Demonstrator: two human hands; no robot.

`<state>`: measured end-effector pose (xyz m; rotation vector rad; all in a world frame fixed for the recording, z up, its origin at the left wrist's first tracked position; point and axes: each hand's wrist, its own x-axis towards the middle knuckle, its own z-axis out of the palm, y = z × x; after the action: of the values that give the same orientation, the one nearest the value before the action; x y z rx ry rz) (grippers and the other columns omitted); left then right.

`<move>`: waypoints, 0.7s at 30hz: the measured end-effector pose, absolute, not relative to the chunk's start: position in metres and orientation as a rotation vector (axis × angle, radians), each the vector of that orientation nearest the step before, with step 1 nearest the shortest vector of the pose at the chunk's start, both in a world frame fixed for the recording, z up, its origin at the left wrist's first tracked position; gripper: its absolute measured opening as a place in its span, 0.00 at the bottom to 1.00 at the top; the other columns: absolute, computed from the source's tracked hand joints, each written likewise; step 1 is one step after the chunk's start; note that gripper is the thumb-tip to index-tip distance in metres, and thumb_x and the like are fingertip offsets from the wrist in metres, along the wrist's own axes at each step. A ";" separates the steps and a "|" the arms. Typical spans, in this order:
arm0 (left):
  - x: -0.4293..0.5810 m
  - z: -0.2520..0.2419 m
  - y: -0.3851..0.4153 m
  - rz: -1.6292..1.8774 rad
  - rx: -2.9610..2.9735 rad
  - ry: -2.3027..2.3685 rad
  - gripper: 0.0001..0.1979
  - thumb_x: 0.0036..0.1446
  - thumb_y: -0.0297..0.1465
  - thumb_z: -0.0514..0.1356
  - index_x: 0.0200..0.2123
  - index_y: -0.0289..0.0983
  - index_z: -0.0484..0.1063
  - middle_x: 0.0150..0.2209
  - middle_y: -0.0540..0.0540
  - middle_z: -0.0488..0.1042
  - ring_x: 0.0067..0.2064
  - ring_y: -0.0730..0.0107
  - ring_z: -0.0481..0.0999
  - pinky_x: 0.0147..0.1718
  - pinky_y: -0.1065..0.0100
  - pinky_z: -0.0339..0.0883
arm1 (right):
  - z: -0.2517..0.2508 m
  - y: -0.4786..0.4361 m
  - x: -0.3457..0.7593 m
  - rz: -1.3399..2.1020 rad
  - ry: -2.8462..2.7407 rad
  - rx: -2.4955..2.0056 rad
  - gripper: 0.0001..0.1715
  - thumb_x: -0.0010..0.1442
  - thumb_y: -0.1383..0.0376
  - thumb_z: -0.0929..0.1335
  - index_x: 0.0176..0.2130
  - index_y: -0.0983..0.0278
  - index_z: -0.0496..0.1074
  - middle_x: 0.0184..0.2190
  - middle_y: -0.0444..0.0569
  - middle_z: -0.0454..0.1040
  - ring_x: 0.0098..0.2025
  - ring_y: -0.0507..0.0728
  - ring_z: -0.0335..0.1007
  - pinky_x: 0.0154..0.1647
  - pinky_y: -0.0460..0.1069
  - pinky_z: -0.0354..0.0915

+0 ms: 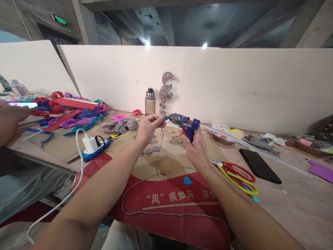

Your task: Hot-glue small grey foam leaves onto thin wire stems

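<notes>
My right hand is wrapped round the handle of a blue glue gun, its nozzle pointing left. My left hand pinches a small blue piece right at the nozzle; whether the two touch I cannot tell. Grey yarn hangs down from these fingers and loops across the red and brown cardboard. A blue heart-shaped piece lies on the cardboard below my hands. Small grey yarn pieces lie beneath my left hand.
Scissors and a black phone lie at the right. A blue power strip with a white charger stands left. Behind are a bottle and a grey hanging ornament. Another person's hand is far left.
</notes>
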<state>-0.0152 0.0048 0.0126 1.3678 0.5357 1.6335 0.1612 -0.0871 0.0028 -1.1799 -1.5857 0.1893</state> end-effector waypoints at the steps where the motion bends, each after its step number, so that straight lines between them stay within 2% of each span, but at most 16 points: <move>1: -0.015 0.013 0.005 1.633 1.369 0.535 0.12 0.46 0.36 0.70 0.28 0.33 0.76 0.23 0.48 0.74 0.25 0.74 0.72 0.31 0.67 0.68 | 0.003 -0.087 0.161 0.180 -1.586 -1.182 0.20 0.61 0.60 0.62 0.52 0.62 0.64 0.47 0.56 0.73 0.47 0.64 0.70 0.50 0.60 0.65; 21: -0.016 0.016 0.003 1.656 1.322 0.559 0.15 0.42 0.37 0.72 0.27 0.32 0.77 0.23 0.48 0.75 0.25 0.75 0.73 0.29 0.70 0.69 | -0.002 -0.084 0.162 0.190 -1.537 -1.202 0.22 0.62 0.60 0.62 0.54 0.61 0.62 0.48 0.56 0.72 0.46 0.62 0.70 0.47 0.58 0.66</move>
<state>-0.0161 0.0026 0.0163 1.3220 0.5593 1.6564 0.1624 -0.0839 -0.0019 -1.2015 -1.5365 0.1902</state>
